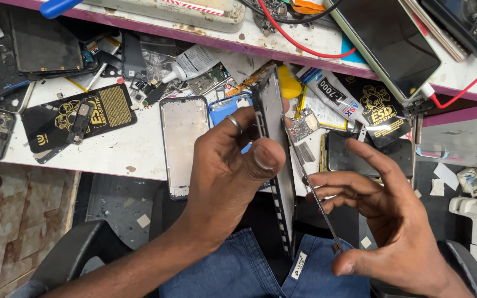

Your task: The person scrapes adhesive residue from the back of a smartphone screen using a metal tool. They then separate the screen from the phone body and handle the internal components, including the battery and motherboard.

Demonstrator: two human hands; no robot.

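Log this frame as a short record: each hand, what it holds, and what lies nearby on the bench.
left hand: grips a dark phone frame edge-on, thumb on its side
right hand: holds thin metal tweezers, fingers spread
tweezer tip: at the frame's edge, near a small circuit board
bench: silver phone mid-frame, black anti-static mat, white glue tube
lap: blue jeans

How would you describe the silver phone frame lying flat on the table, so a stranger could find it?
Start at the white worktable. At its front edge, just beside the left hand, lies the silver phone frame. Unlike the dark parts nearby, it is pale, empty and rectangular.
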